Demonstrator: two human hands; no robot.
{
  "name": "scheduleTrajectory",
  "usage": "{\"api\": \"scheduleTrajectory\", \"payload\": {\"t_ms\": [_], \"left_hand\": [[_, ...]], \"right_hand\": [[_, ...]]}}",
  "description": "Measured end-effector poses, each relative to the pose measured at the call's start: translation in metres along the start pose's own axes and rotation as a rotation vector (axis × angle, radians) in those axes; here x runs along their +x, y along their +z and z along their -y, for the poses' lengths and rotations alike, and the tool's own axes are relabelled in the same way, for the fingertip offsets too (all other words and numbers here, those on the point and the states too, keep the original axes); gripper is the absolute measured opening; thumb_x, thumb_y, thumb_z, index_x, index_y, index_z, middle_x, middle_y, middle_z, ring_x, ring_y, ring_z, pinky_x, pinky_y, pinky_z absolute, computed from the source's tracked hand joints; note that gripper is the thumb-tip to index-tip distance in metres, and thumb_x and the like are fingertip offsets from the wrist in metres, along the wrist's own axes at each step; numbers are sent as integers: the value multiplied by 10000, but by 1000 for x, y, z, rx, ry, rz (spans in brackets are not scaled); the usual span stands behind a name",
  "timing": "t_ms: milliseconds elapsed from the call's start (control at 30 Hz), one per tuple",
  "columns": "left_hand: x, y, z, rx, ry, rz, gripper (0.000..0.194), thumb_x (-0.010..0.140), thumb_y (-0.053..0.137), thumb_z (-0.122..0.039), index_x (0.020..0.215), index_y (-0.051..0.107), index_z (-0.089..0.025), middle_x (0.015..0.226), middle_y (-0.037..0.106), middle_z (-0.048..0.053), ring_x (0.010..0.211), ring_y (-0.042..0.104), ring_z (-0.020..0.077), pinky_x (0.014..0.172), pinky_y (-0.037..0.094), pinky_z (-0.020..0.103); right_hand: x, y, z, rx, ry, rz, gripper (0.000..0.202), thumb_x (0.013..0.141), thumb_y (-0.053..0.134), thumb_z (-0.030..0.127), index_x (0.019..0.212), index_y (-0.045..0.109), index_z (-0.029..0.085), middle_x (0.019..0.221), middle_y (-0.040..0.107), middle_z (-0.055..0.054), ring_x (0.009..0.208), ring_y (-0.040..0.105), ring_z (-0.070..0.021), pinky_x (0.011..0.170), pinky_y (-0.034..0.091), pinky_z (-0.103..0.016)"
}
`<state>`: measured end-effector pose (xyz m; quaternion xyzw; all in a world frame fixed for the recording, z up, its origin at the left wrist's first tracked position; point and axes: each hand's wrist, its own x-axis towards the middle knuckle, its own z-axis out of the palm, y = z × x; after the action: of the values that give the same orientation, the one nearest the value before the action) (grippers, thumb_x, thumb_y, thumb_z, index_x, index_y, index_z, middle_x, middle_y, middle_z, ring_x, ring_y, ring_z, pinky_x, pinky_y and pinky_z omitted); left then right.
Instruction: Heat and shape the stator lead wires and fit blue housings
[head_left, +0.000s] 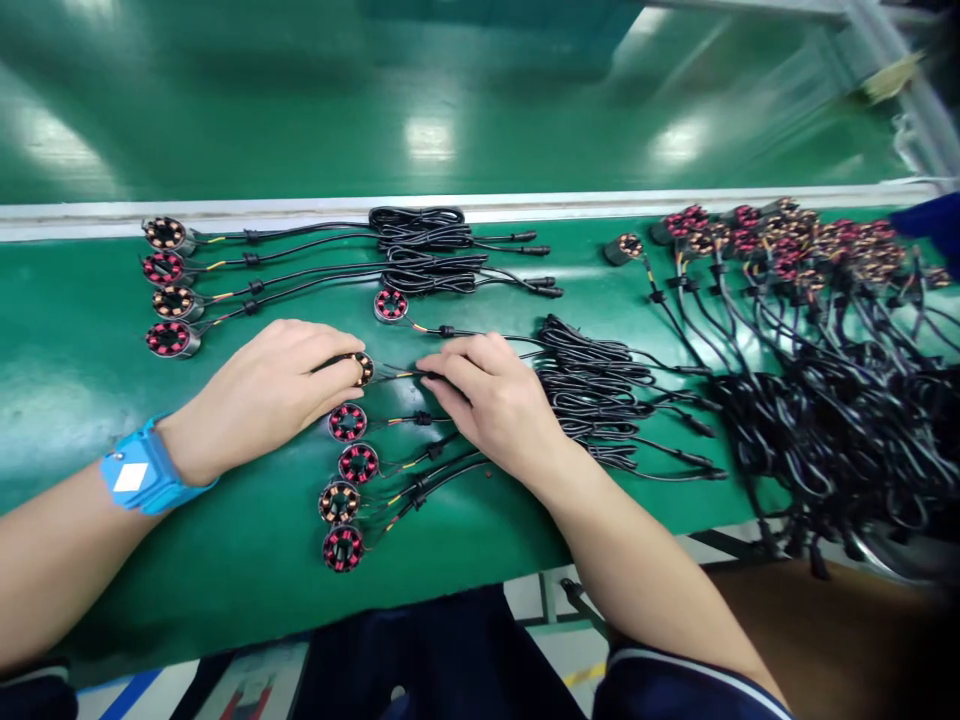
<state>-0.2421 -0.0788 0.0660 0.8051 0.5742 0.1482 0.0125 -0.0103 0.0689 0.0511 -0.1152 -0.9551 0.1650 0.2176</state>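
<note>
My left hand (292,385), with a blue strap at the wrist, has its fingers round a copper-wound ring coil (364,369). The fingertips of my right hand (491,395) pinch the black cable just right of that coil's thin wires. Below the held coil, a column of ring coils lies on the green mat, a red one (347,423) nearest and another red one (343,548) at the bottom. Above my hands sits one more red coil (391,304). Their cables run right to folded black bundles (592,390), partly behind my right hand.
Several coils with cables lie in a row at the upper left (169,338), their bundles (427,250) at the top middle. On the right is a large heap of coils (787,245) and tangled black cables (817,430). A white ledge (300,213) runs behind the green table (247,560).
</note>
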Motion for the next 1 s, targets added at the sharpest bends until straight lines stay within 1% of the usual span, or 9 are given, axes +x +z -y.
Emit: {"api": "scheduleTrajectory", "payload": {"t_ms": [133,233,333,433,500,633,767,900,1000], "left_hand": [[-1,-8,-3,-29,-16,66,289,1075,453,-412,1076,641,-192,1238,665,81,1097,629,277,908,452,413],[4,-5,-1,-115,-57,115,373,1073,413,-500,1060,643,-205,1108,689,54,997,643,248,871,453,391],[17,3,6,-69,-166,81,394,1085,380,-461,1268,597,-189,1022,670,71,935,632,254,842,462,386],[33,10,15,109,-210,61,428,1081,362,-389,1407,538,-175,1043,622,111,930,599,290,805,472,405],[39,11,19,180,-219,81,409,1071,367,-385,1338,600,-180,1035,593,117,902,579,293,758,470,399],[31,3,16,238,-188,104,379,1051,412,-466,1112,691,-216,1040,560,110,869,550,290,701,450,400],[20,-9,5,249,-136,129,333,1045,442,-459,1084,684,-234,1072,573,102,880,551,300,693,440,421],[19,-14,-3,247,-121,153,293,1050,449,-389,1017,678,-208,1092,594,103,909,565,301,707,440,428],[18,-14,-4,191,-109,173,299,1039,484,-420,1063,672,-189,1125,606,111,931,576,300,737,458,436]], "right_hand": [[-2,-4,2,41,-14,1,137,981,617,156,1076,712,129,998,682,-98,922,619,-199,836,529,-359],[-1,-7,0,99,-4,37,173,962,680,252,1098,716,151,1003,688,-87,936,622,-211,850,515,-376],[3,-9,-7,86,83,-31,261,965,680,320,1179,690,170,1080,703,-95,1014,630,-241,913,506,-416],[5,-6,-14,47,177,-29,320,993,616,276,1299,627,179,1218,691,-112,1137,616,-265,992,502,-446],[5,-3,-18,62,200,28,318,1015,562,249,1319,617,172,1210,694,-110,1119,626,-255,993,517,-433],[4,1,-19,108,205,96,238,1030,507,206,1186,686,188,1080,701,-88,1023,641,-228,965,540,-392],[2,-3,-16,131,185,85,210,1010,534,177,1152,686,204,1099,699,-81,1034,643,-228,973,542,-412],[1,-4,-15,128,168,62,199,1014,535,177,1152,678,195,1094,702,-82,1027,643,-225,959,540,-402],[0,-4,-16,114,176,118,213,1020,540,207,1181,679,183,1128,708,-89,1049,639,-235,967,528,-417]]}}
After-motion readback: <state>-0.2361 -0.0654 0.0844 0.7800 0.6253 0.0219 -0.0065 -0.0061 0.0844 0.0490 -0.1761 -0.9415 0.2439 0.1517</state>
